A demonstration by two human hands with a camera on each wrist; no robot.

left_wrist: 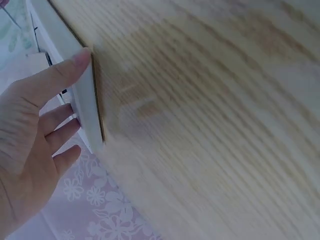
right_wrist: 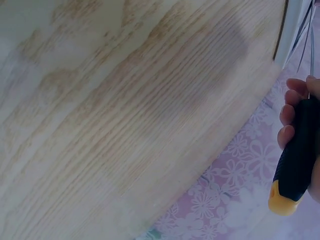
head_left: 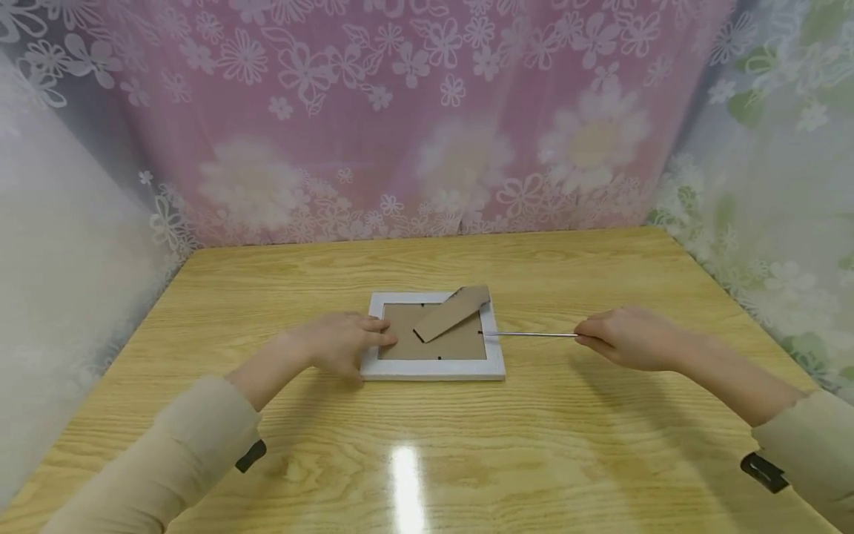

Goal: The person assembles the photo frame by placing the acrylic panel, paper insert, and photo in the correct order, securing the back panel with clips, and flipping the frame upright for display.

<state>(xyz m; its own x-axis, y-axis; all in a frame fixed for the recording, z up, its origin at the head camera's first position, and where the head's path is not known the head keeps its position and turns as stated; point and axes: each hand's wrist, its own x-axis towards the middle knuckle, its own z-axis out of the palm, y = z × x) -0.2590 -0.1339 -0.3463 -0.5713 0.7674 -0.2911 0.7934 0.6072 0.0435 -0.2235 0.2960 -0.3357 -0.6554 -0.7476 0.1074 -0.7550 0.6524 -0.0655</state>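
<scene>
A white picture frame (head_left: pixel 434 368) lies face down on the table, its brown backing board (head_left: pixel 460 350) showing. A cardboard stand leg (head_left: pixel 455 313) slants across the board, past the frame's upper right. My left hand (head_left: pixel 340 343) holds the frame's left end, thumb against the near outer edge and fingers over the back. In my right hand (head_left: pixel 627 340) I grip a screwdriver (right_wrist: pixel 297 150) by its black handle with a yellow end. Its long metal shaft (head_left: pixel 537 334) points left, with the tip right at a small black tab (head_left: pixel 480 332) on the frame's right inner edge.
More black tabs sit at the board's near edge (head_left: pixel 439 358) and far edge (head_left: pixel 422 305). The wood-grain table (head_left: pixel 300 460) extends around the frame. Floral curtains (head_left: pixel 373 148) hang behind the table and at both sides. Dark straps show at both sleeves.
</scene>
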